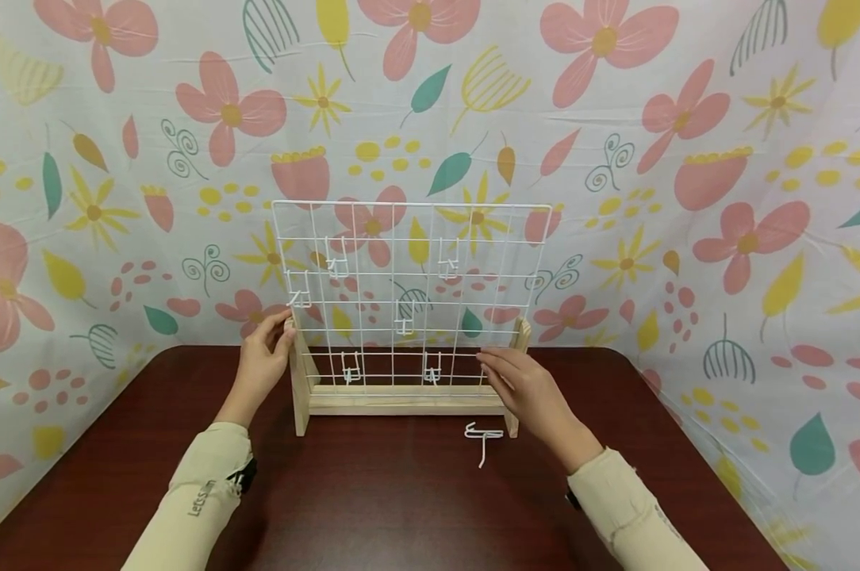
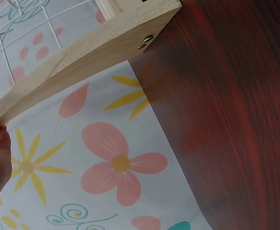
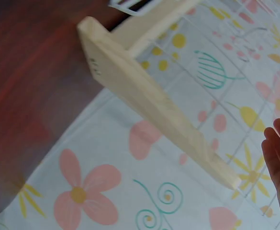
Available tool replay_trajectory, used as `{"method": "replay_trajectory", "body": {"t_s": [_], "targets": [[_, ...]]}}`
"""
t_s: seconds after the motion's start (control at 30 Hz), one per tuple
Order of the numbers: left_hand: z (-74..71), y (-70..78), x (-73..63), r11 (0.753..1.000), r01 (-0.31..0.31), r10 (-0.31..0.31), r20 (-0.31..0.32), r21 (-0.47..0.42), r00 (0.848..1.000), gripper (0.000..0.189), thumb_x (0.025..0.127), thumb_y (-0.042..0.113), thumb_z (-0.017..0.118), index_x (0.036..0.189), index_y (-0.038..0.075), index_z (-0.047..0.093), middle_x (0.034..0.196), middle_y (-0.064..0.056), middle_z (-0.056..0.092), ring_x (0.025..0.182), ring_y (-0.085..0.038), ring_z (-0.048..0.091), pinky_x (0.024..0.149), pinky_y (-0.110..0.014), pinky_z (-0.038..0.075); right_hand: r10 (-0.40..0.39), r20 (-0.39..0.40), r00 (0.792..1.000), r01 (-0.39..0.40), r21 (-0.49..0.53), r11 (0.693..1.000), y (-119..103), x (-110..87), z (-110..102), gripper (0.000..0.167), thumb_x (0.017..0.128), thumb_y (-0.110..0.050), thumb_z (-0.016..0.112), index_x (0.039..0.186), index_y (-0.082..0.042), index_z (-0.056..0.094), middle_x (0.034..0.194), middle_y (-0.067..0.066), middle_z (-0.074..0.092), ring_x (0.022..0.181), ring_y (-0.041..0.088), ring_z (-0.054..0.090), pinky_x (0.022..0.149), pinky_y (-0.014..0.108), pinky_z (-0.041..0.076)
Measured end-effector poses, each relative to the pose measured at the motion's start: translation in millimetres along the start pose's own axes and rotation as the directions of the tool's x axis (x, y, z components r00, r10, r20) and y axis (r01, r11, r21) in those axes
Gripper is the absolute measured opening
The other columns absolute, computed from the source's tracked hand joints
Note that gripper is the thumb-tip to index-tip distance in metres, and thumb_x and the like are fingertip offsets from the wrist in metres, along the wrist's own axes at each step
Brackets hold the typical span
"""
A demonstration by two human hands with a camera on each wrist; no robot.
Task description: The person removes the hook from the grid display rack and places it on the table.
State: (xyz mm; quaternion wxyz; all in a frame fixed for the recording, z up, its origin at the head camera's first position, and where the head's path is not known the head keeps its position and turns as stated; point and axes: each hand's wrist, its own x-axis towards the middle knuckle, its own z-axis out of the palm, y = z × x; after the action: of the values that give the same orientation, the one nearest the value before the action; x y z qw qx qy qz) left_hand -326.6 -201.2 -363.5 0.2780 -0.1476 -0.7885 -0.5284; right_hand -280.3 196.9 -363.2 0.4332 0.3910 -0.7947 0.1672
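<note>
The left grip (image 1: 264, 349) pinches the top of the left post (image 1: 300, 388), at the grid's left edge, probably to steady the frame. The right grip (image 1: 526, 387) has its fingers nearly straight before the grid's right side; nothing shows held in it. The grid (image 1: 412, 205) stands upright between that post and the right post (image 1: 521, 337), which a bar (image 1: 408, 400) joins below the grid, presumably to keep it from tipping. Six hooks (image 1: 405, 323) hang spread over the grid's wires, one at its left edge. A loose hook (image 1: 483, 434) lies on the desk (image 1: 394, 492) in front of the grid's right end, seemingly within easy reach. Of writing, the left sleeve (image 1: 201, 492) reads "Lets…", the rest unclear; the right sleeve's (image 1: 637, 507) lettering is illegible.
</note>
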Motion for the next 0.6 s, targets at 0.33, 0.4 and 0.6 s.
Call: {"method": "replay_trajectory", "body": {"t_s": [0.33,0.4,0.6], "targets": [[-0.4,-0.9,0.2,1.0,-0.006,0.006,0.001,-0.007,1.0,0.035,0.094,-0.005,0.055,0.129,-0.011,0.053,0.116,-0.031,0.059,0.092,0.01,0.05,0.077,-0.003,0.042,0.073,-0.087,0.994,-0.073,0.01,0.997,-4,37.3,-7,0.03,0.084,0.004,0.069,0.114,0.002,0.068,0.111,0.017,0.067,0.097,0.03,0.063,0.069,0.036,0.055],[-0.4,-0.7,0.6,1.0,-0.012,0.013,0.003,-0.009,1.0,0.035,0.094,-0.006,0.055,0.128,-0.012,0.052,0.116,-0.033,0.059,0.093,0.01,0.05,0.078,-0.004,0.042,0.103,-0.092,0.99,-0.101,0.032,0.994,-6,45.4,-9,0.031,0.086,0.004,0.068,0.116,0.002,0.067,0.114,0.018,0.065,0.099,0.031,0.062,0.073,0.037,0.054],[-1.3,0.2,1.3,1.0,-0.019,0.019,0.017,-0.009,1.0,0.035,0.094,-0.006,0.055,0.128,-0.013,0.051,0.115,-0.033,0.059,0.092,0.01,0.05,0.076,-0.004,0.042,0.187,-0.106,0.977,-0.176,0.107,0.978,-10,67.4,-9,0.032,0.09,0.0,0.064,0.122,0.002,0.063,0.123,0.018,0.062,0.112,0.032,0.058,0.091,0.044,0.049]]}}
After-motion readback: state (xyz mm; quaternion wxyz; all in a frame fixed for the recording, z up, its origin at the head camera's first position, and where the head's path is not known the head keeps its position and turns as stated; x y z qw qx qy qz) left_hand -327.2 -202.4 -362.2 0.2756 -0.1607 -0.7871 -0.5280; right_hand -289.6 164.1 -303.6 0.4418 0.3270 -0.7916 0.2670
